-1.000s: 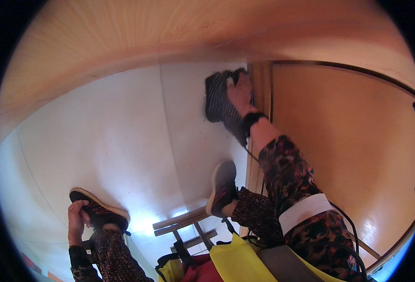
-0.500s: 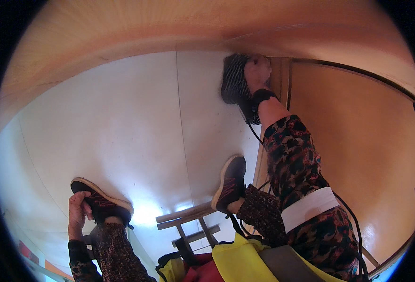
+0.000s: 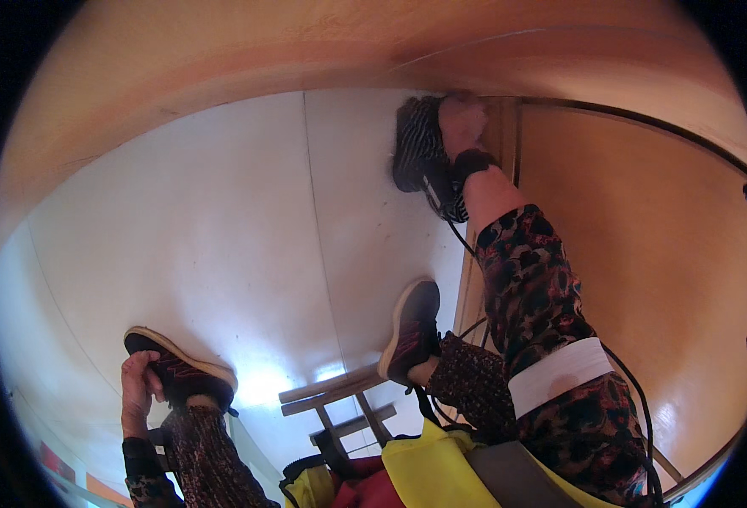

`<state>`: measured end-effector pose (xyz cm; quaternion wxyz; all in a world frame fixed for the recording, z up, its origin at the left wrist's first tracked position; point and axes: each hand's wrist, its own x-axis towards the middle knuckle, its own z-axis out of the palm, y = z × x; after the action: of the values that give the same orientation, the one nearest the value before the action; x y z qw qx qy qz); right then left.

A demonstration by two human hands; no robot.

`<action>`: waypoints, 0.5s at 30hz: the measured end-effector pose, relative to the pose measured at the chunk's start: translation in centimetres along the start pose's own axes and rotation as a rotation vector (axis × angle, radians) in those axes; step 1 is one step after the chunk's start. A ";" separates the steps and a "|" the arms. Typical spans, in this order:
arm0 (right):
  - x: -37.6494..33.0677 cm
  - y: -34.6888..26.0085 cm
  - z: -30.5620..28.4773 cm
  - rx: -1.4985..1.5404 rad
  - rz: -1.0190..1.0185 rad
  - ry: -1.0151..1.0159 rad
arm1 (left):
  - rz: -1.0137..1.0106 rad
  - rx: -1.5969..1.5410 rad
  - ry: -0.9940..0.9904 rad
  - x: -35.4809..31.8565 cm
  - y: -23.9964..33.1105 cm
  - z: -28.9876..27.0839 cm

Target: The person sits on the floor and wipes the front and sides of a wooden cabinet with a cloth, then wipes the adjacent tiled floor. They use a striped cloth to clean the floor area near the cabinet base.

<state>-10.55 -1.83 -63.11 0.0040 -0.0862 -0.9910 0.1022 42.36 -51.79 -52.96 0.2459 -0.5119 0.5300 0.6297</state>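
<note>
the right hand (image 3: 462, 123) is at the far end of an outstretched arm, laid over a dark striped cloth (image 3: 417, 144). the cloth lies on the pale floor (image 3: 179, 237), bunched, by the foot of a wood-coloured panel (image 3: 628, 237) and close under the broad wood-coloured surface (image 3: 221, 51) that curves across the top of the view. the hand is blurred and its fingertips are hard to make out, so i cannot tell whether its grip is closed on the cloth or only pressing it. a black band (image 3: 473, 162) circles the right wrist, and above it comes a camouflage sleeve (image 3: 530, 271) with a white band (image 3: 558, 377) around it. a black cord (image 3: 461, 237) shows between the cloth and the sleeve.

the left hand (image 3: 139, 381) is well apart from the cloth, low on the left, its fingers bent against the left shoe (image 3: 183, 368) near the toe; whether that grip is closed on the shoe, i cannot tell. the right shoe (image 3: 412, 330) stands on the floor between the cloth and a wooden frame (image 3: 331, 391). yellow fabric (image 3: 428, 474) bulges at the lower edge, next to some red fabric (image 3: 358, 491).
</note>
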 end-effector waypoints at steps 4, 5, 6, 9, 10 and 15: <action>-0.5 -0.1 -1.1 -0.029 -0.103 -0.032 | -0.021 -0.019 -0.011 0.2 -0.2 -0.3; -1.3 0.1 -1.4 0.010 -0.136 -0.057 | -0.016 -0.019 -0.016 0.3 -0.2 -0.3; -2.1 0.4 -1.7 0.073 -0.208 -0.035 | -0.001 -0.019 -0.024 0.3 -0.1 -0.3; -3.8 1.3 -2.0 0.085 -0.441 -0.112 | -0.020 -0.029 -0.022 0.3 0.0 -0.2; -3.8 1.4 -2.0 0.102 -0.409 -0.059 | -0.022 -0.027 -0.016 0.3 0.0 -0.2; -2.0 0.7 -0.9 0.197 -0.188 0.116 | -0.001 -0.019 0.009 0.2 -0.2 -0.3</action>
<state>-8.44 -1.28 -62.35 0.0791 0.0022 -0.9780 0.1932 42.59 -52.00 -53.21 0.2390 -0.5174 0.5250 0.6321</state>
